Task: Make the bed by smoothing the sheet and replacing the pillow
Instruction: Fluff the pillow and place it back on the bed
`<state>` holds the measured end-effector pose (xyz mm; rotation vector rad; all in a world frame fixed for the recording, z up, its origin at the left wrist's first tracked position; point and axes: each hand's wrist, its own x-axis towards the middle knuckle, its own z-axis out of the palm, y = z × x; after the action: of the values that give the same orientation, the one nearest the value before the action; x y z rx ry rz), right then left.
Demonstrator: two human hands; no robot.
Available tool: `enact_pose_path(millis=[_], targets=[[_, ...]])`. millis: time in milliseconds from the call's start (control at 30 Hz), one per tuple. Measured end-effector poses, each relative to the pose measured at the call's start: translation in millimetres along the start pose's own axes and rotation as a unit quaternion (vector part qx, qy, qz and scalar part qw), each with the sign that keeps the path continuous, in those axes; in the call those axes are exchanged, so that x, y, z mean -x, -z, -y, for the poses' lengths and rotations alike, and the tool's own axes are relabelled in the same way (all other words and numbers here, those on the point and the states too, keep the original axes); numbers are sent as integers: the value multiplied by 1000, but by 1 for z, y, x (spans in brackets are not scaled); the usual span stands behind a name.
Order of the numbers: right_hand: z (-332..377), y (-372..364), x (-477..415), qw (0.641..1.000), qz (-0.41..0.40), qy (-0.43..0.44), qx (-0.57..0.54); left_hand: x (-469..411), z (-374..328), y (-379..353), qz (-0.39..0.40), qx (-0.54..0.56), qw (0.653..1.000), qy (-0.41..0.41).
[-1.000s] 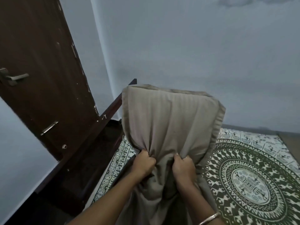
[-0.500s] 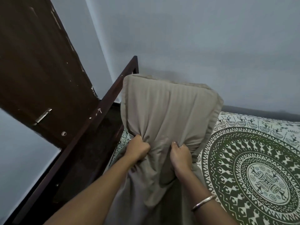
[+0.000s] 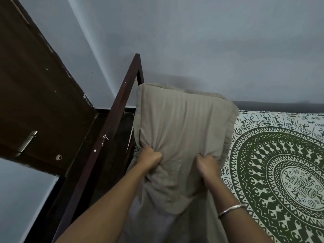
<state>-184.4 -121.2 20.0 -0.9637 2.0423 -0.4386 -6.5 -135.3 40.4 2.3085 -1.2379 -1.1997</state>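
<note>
Clutched in left hand (image 3: 151, 157) and right hand (image 3: 208, 166), fabric bunched in both fists: beige pillow (image 3: 184, 127), faintly striped, flanged, upright over far-left corner of green-printed sheet (image 3: 280, 155).

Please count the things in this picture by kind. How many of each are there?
Beige pillow: 1
Hands gripping it: 2, left hand, right hand
Green patterned bedsheet: 1
Silver bangle: 1
Dark wooden door: 1
Dark bed frame: 1
Total: 7
</note>
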Motion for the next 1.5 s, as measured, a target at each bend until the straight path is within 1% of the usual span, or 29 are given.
enact_pose_path(millis=[100, 167, 200, 267, 367, 433, 533, 600, 700, 800, 867, 1000, 1067, 1133, 1167, 1233, 1300, 1333, 1367, 1400, 1433, 1467, 1500], targets=[[-1, -4, -17, 998, 53, -10, 32, -26, 4, 12, 0, 9, 999, 31], [-1, -12, -22, 994, 79, 2, 73, -41, 0, 10, 16, -1, 1000, 17], [0, -17, -23, 991, 90, 13, 97, -49, -1, 6, 29, -9, 1000, -4], [2, -28, -30, 984, 104, 35, 137, -63, -7, -5, 29, -33, 999, -33], [8, -41, -52, 981, 113, 57, 146, -80, -15, -24, 23, -97, 993, -66], [15, -45, -66, 980, 112, 73, 149, -89, -17, -37, 20, -114, 989, -92], [26, -53, -105, 975, 86, 112, 174, -115, -25, -56, 13, -132, 982, -133], [32, -64, -134, 967, 70, 140, 200, -136, -30, -68, 2, -147, 973, -176], [39, -85, -177, 947, 57, 196, 249, -175, -39, -87, -4, -182, 950, -255], [47, -105, -221, 919, 20, 263, 293, -223, -49, -105, -13, -225, 926, -303], [54, -116, -251, 901, 2, 294, 320, -254, -53, -117, -15, -238, 919, -313], [55, -139, -304, 860, 22, 332, 387, -307, -51, -138, -1, -312, 899, -307], [45, -147, -330, 849, 33, 350, 394, -331, -42, -147, 1, -349, 887, -302], [31, -146, -357, 853, 45, 340, 394, -352, -28, -151, -14, -382, 873, -304], [22, -143, -371, 866, 46, 313, 387, -361, -22, -149, -23, -383, 874, -297], [0, -129, -398, 912, 27, 226, 340, -383, -7, -142, -42, -359, 897, -255], [-16, -113, -412, 964, 22, 133, 229, -400, 0, -132, -53, -315, 928, -193], [-18, -107, -413, 974, 22, 100, 201, -404, -2, -128, -63, -309, 933, -176], [-15, -105, -408, 971, 4, 83, 223, -400, -9, -127, -74, -319, 928, -175], [-6, -105, -400, 958, -34, 87, 270, -391, -17, -130, -83, -331, 921, -190], [5, -108, -387, 943, -70, 116, 305, -377, -26, -136, -85, -334, 912, -224], [18, -115, -371, 930, -83, 163, 318, -361, -33, -143, -79, -337, 897, -275], [25, -125, -353, 916, -80, 222, 324, -344, -37, -150, -67, -352, 877, -320]])
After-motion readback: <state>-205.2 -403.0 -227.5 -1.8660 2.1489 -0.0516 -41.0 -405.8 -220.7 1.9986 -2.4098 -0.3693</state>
